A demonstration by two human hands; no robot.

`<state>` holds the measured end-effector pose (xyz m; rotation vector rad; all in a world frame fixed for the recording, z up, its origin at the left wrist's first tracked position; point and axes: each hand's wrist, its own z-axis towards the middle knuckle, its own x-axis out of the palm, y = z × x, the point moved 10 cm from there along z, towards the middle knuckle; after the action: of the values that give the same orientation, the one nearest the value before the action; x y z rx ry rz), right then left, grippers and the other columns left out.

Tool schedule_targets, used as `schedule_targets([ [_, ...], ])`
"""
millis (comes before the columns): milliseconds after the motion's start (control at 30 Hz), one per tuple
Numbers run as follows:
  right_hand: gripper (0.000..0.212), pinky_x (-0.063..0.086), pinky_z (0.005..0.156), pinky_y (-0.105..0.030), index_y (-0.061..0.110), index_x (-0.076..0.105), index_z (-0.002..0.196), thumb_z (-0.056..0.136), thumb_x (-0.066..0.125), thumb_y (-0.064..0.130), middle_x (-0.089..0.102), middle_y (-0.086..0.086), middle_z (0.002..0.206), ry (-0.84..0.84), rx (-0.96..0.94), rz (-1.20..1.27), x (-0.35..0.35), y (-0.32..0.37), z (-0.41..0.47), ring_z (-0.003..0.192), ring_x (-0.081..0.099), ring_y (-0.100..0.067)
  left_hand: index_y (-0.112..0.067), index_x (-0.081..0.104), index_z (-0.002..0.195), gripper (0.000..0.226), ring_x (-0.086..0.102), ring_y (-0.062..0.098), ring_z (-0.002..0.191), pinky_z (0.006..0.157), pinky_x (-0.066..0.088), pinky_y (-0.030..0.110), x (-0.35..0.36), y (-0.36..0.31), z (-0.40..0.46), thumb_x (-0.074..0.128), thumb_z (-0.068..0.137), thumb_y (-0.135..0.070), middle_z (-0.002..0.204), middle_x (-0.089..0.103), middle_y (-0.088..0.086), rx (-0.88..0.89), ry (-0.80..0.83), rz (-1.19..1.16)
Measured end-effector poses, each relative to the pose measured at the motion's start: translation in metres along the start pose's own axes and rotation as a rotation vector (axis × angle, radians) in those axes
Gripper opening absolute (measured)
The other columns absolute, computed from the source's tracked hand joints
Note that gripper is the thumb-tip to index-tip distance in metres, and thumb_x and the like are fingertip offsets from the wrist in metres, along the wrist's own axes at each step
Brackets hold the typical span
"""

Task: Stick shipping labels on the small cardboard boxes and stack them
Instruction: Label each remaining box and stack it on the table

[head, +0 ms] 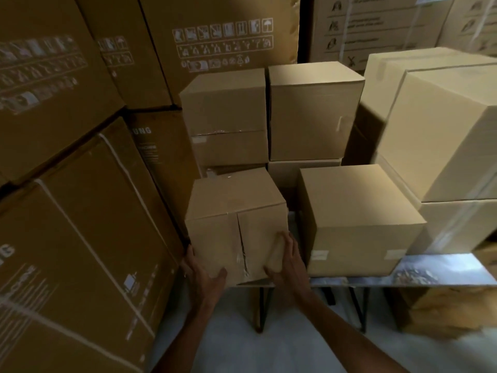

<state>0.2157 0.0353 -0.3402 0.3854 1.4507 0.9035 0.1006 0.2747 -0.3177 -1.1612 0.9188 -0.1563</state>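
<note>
Big cartons (80, 211) of brown corrugated card, printed with white handling symbols and bound with pale straps, lean stacked along the left side; next, the left hand (200, 275) lies against the lower left corner of the held box (231, 227), thumb spread across the front face, fingers wrapped round the left side; this box is a plain tan cube with a taped, torn vertical seam down its front, sitting tilted at the table's (443, 267) near left corner; the right hand (286, 261) grips its lower right edge, fingers laid up the right side, thumb on the front; both forearms reach up from the bottom edge; behind stand 2 similar boxes (228, 117) side by side on others; right of the held one, just apart from it, sits 1 box (357, 219) with 2 pale tape tabs low on its front; at the table's right end a blurred stack (443, 130) rises; the table top is glossy, on thin black legs.
</note>
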Motion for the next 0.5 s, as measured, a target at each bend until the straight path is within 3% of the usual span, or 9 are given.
schedule_targets([
  [67,0.115,0.020,0.116,-0.025,0.019,0.003,0.160,0.081,0.082,0.045,0.012,-0.006,0.168,0.061,0.061,0.010,0.004,-0.007,0.006,0.152,0.024,-0.024,-0.037,0.018,0.150,0.109,0.049,0.039,0.130,0.098,0.049,0.043,0.014,0.018,0.005,0.088,0.070,-0.013,0.151,0.033,0.015,-0.040,0.085,-0.043],
  [133,0.107,0.028,0.118,-0.033,0.015,0.010,0.159,0.083,0.081,0.039,0.021,-0.012,0.164,0.100,0.109,0.005,0.003,-0.010,0.009,0.148,0.031,-0.030,-0.057,0.023,0.134,0.104,0.054,0.035,0.126,0.091,0.055,0.041,0.022,0.028,0.011,0.085,0.067,-0.009,0.146,0.040,0.012,-0.040,0.161,-0.112],
  [200,0.093,0.037,0.113,-0.040,0.016,0.025,0.155,0.083,0.081,0.029,0.032,-0.015,0.157,0.043,0.115,0.003,-0.008,-0.004,0.009,0.141,0.040,-0.035,-0.054,0.027,0.136,0.102,0.051,0.029,0.129,0.086,0.054,0.034,0.018,0.026,0.019,0.079,0.071,0.005,0.147,0.042,0.009,-0.019,0.195,-0.191],
  [300,0.063,0.038,0.101,-0.032,0.018,0.047,0.138,0.084,0.079,0.023,0.042,-0.008,0.142,-0.175,0.009,0.079,-0.039,0.033,0.000,0.129,0.044,-0.026,-0.044,0.034,0.147,0.096,0.046,0.021,0.134,0.094,0.049,0.031,-0.014,0.000,0.043,0.075,0.077,0.008,0.152,0.039,0.001,0.099,0.147,-0.314],
  [400,0.042,0.040,0.096,-0.035,0.018,0.058,0.123,0.085,0.072,0.032,0.050,-0.003,0.129,-0.267,-0.233,0.059,-0.052,0.102,-0.002,0.120,0.045,-0.022,-0.037,0.041,0.149,0.100,0.037,0.018,0.141,0.095,0.047,0.026,-0.042,-0.047,0.078,0.060,0.070,0.022,0.156,0.029,-0.006,0.345,0.129,-0.078],
  [467,0.045,0.041,0.098,-0.040,0.019,0.062,0.120,0.084,0.067,0.045,0.055,-0.004,0.127,-0.202,-0.330,-0.020,-0.035,0.140,0.009,0.120,0.046,-0.024,-0.029,0.040,0.154,0.105,0.025,0.026,0.149,0.093,0.047,0.027,-0.041,-0.072,0.098,0.055,0.066,0.026,0.163,0.022,-0.003,0.497,0.203,0.244],
  [500,0.052,0.040,0.100,-0.042,0.019,0.061,0.122,0.083,0.064,0.053,0.055,-0.007,0.128,-0.170,-0.347,-0.077,-0.023,0.154,0.017,0.121,0.046,-0.027,-0.031,0.036,0.156,0.107,0.020,0.030,0.150,0.100,0.047,0.034,-0.037,-0.077,0.105,0.056,0.067,0.025,0.165,0.019,-0.003,0.549,0.261,0.375],
])
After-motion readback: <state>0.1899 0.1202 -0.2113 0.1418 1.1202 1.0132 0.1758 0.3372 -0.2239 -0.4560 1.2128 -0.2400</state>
